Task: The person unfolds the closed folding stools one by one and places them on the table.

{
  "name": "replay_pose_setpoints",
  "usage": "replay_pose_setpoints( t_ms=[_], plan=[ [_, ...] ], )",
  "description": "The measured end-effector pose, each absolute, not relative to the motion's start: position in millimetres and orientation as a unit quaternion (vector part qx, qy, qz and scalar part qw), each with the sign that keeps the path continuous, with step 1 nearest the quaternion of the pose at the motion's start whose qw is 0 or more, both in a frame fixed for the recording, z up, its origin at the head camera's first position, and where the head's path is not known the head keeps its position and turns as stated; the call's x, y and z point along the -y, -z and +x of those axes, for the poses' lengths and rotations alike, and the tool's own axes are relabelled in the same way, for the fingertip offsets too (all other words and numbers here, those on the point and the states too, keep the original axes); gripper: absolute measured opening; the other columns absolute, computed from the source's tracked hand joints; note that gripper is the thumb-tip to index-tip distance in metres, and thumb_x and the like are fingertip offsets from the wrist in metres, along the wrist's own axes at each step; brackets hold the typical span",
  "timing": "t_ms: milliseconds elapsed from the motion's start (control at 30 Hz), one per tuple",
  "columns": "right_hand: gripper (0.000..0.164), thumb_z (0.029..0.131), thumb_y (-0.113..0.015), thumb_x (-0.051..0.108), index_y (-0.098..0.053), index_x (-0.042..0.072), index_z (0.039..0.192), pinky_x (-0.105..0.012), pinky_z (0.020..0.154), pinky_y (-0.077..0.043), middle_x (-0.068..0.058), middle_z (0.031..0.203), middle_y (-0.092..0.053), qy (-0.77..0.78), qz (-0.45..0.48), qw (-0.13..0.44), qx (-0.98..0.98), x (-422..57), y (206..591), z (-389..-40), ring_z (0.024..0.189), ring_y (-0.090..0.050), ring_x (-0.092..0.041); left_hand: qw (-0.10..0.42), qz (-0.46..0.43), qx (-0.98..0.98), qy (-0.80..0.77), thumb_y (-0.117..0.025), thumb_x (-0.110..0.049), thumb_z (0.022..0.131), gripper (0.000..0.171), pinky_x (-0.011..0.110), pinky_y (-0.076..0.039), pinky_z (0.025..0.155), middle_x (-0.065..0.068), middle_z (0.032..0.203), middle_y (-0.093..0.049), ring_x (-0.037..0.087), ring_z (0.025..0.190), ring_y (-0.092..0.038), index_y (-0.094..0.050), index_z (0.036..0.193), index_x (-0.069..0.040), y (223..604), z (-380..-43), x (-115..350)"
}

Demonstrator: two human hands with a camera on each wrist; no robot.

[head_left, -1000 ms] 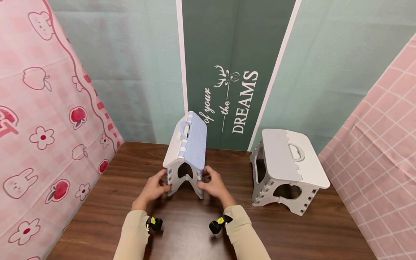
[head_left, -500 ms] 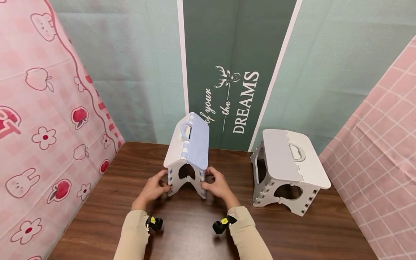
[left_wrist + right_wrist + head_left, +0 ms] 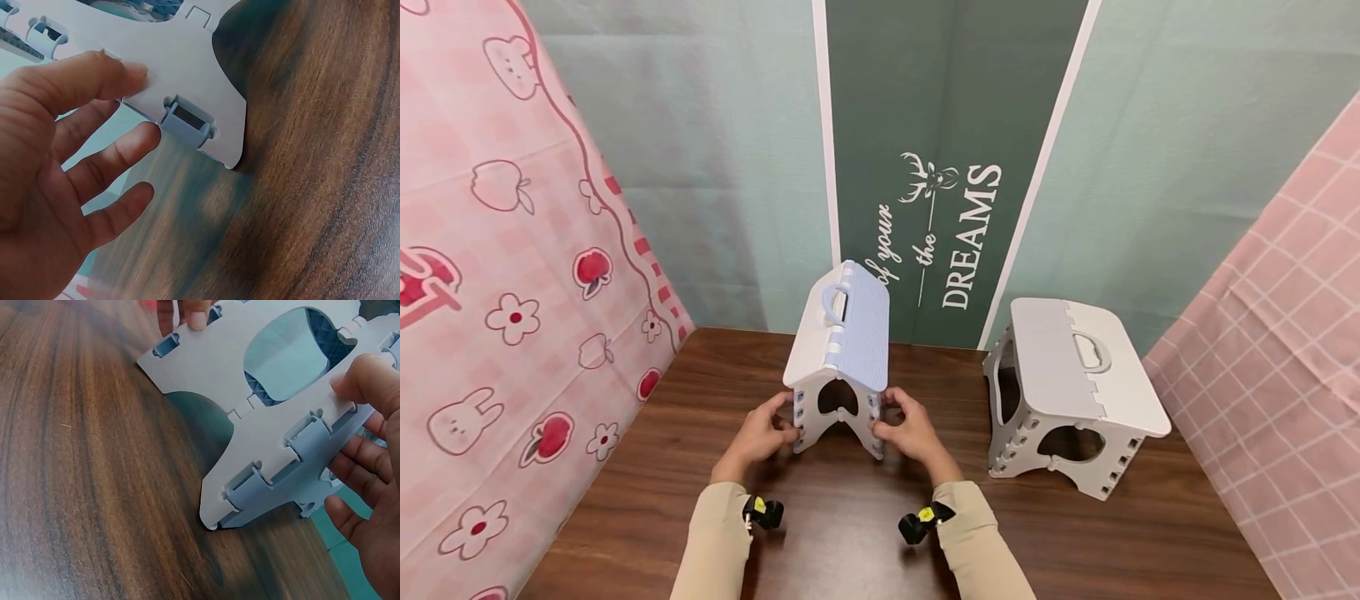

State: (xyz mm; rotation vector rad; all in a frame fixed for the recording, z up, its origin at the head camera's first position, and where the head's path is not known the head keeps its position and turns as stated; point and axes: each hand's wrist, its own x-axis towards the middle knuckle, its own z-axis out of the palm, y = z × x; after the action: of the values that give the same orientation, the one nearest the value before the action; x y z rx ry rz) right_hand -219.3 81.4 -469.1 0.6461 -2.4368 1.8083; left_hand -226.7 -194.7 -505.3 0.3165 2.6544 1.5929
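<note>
A white and light-blue folding step stool stands partly unfolded on the table, its two top halves peaked like a roof and a blue loop handle at the ridge. My left hand grips the stool's left leg panel, thumb on the near white face, as the left wrist view shows. On the opposite side my right hand pinches the right leg panel between thumb and fingers. In the right wrist view the near end panel is bent at its middle hinge, and blue hinge knuckles line the leg's edge.
Another folding stool, grey and white, stands fully unfolded with a flat top to the right on the dark wooden table. Green cloth hangs behind; pink patterned cloths border both sides.
The stool's legs have spread a little wider and its peaked top has flattened slightly. My right hand has moved right with its leg panel; the left hand keeps its hold. The head view has shifted slightly.
</note>
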Motion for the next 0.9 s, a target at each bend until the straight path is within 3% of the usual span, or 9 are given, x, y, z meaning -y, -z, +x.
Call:
replay_pose_setpoints(
  t_ms=[333,600,900],
  plan=[
    [0.031,0.071,-0.069,0.000,-0.058,-0.003,0.100,-0.059,0.077,-0.041,-0.015,0.094,-0.060,-0.580,0.208,0.036,0.787,-86,482,-225,0.091,-0.054,-0.044,0.020,0.096,-0.853,-0.512,-0.075,0.000,0.071,0.052,0.032,-0.045,0.059,0.007,0.086,-0.064,0.018,0.068,-0.059,-0.056,0.119,-0.008,504,-227,195],
    [0.034,0.071,-0.074,0.011,-0.060,0.006,0.102,-0.046,0.078,-0.045,-0.004,0.096,-0.061,-0.558,0.190,0.030,0.807,-94,506,-237,0.092,-0.056,-0.029,0.021,0.101,-0.850,-0.516,-0.073,0.003,0.072,0.051,0.033,-0.046,0.062,0.011,0.091,-0.064,0.019,0.070,-0.059,-0.055,0.119,-0.005,506,-226,195],
    [0.034,0.071,-0.075,0.012,-0.060,0.006,0.101,-0.047,0.076,-0.045,-0.004,0.096,-0.061,-0.560,0.196,0.033,0.804,-98,506,-238,0.091,-0.056,-0.031,0.020,0.103,-0.848,-0.520,-0.071,0.006,0.072,0.051,0.032,-0.046,0.062,0.013,0.098,-0.062,0.019,0.073,-0.059,-0.055,0.119,-0.002,501,-223,195]
  ],
)
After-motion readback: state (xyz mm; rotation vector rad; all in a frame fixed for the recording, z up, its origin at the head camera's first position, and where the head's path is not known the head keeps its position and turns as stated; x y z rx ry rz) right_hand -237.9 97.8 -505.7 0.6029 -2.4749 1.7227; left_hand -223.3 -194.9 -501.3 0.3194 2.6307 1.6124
